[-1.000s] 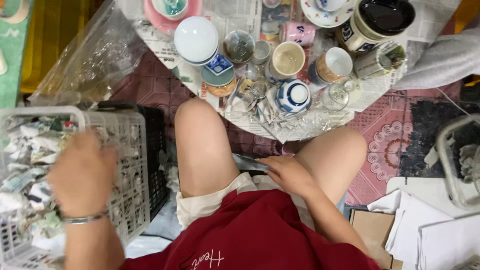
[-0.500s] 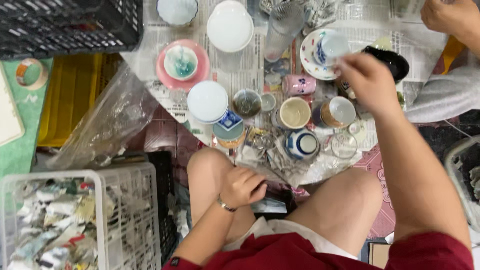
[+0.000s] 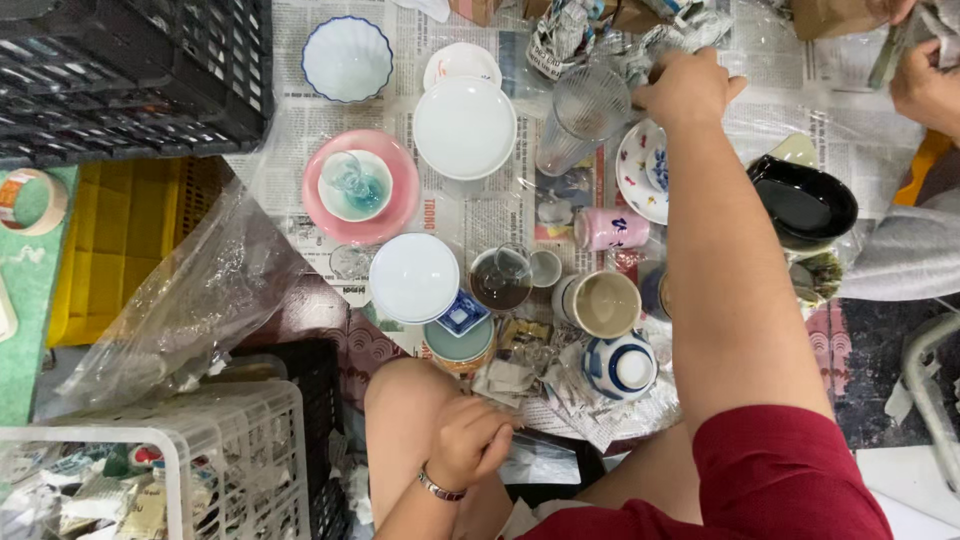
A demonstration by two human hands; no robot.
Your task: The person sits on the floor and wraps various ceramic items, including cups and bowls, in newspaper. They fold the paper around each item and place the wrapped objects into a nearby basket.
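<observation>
Two hands, yours, now well apart. Right hand (image 3: 688, 88) is stretched to the far side of the newspaper spread (image 3: 480, 215), farther out than half a second ago, when it hung over the mugs near the patterned plate. It sits just beside the ribbed clear glass (image 3: 582, 115), at the edge of the crumpled paper wrapping (image 3: 600, 35). Fingers curled under; from this angle you cannot tell whether they grip anything.

Left hand (image 3: 470, 440) rests on your left knee, loosely fisted, holding nothing visible, bracelet at the wrist. Same spot as half a second ago; a second ago it was over the white basket (image 3: 190, 450) at lower left.

View has shifted forward since then: black crate (image 3: 130, 70) fills the top left, and more of the far dishes show.

On the paper near your right forearm: patterned plate (image 3: 645, 170), partly covered by the arm; pink mug (image 3: 610, 228) lying on its side; black bowl (image 3: 800, 205) to the right of the arm. Nearer you: tan mug (image 3: 605, 303), blue-and-white lidded pot (image 3: 620, 367), glass cup with dark liquid (image 3: 500, 280), white plate (image 3: 414, 278). Farther: larger white plate (image 3: 465, 127), pink plate (image 3: 375, 215) with a small bowl on it, scalloped white bowl (image 3: 347, 58).

Another person's hand (image 3: 925, 85) works at top right, holding something; grey sleeve below it.
</observation>
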